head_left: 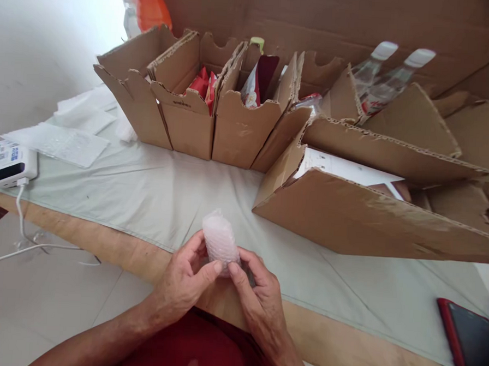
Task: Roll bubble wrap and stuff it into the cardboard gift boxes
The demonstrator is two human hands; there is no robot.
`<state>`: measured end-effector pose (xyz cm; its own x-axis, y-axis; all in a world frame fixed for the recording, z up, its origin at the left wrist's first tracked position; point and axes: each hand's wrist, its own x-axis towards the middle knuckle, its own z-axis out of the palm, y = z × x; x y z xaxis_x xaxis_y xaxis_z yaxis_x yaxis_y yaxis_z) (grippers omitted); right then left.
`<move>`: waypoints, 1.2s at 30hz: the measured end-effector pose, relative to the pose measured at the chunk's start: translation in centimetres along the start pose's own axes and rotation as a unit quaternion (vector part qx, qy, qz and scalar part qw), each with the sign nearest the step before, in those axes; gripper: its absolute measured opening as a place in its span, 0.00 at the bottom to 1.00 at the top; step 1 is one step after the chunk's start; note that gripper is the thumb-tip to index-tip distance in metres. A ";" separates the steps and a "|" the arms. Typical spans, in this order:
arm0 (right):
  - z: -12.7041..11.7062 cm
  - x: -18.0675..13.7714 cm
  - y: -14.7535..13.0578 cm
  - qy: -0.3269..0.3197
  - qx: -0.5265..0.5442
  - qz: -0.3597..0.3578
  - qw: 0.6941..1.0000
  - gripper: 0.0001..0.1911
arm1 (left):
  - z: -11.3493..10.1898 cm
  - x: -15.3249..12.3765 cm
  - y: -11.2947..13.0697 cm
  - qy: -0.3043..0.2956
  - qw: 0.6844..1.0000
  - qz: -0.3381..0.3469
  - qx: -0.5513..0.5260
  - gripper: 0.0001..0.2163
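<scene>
A small roll of bubble wrap (220,235) stands slightly tilted between my two hands, over the front edge of the cloth. My left hand (188,275) grips it from the left, thumb pressed low on its near side. From the right, my right hand (259,290) holds the same roll, its thumb beside the other one. Whether anything is wrapped inside cannot be seen through the cloudy plastic.
Cardboard bins (190,125) line the back, holding red packets (200,83) and bottles (377,61). A larger cardboard box (369,222) stands right. Bubble wrap sheets (62,140) and a white power bank (14,163) with a cable lie left; a phone (471,342) lies right.
</scene>
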<state>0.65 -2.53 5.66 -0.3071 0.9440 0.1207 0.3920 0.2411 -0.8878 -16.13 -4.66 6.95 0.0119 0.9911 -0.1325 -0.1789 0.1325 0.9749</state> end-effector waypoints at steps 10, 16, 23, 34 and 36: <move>-4.1 -1.1 0.3 -0.031 0.064 -0.001 0.997 0.34 | 0.3 -0.4 0.4 -0.095 0.963 0.074 0.241 0.20; -6.0 -0.9 -1.0 -0.031 0.034 0.040 0.998 0.13 | 1.0 -0.2 -0.1 -0.087 0.938 0.084 0.325 0.15; -9.8 -2.3 -1.5 -0.035 -0.042 0.013 0.998 0.11 | 0.1 0.2 -2.6 -0.089 0.946 0.053 0.309 0.15; -26.0 3.3 -5.6 0.368 0.012 0.004 0.930 0.13 | 0.2 1.7 -3.9 -0.071 0.970 0.067 0.221 0.14; -27.1 5.7 -5.7 0.357 -0.018 0.047 0.933 0.11 | 0.3 1.4 -4.8 -0.059 0.966 0.096 0.231 0.13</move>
<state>20.17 7.63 23.47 0.3814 0.8673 0.3199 0.4206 0.1453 -0.8955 -14.90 -3.86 2.12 0.1390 0.9888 0.0542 0.2686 -0.0904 0.9590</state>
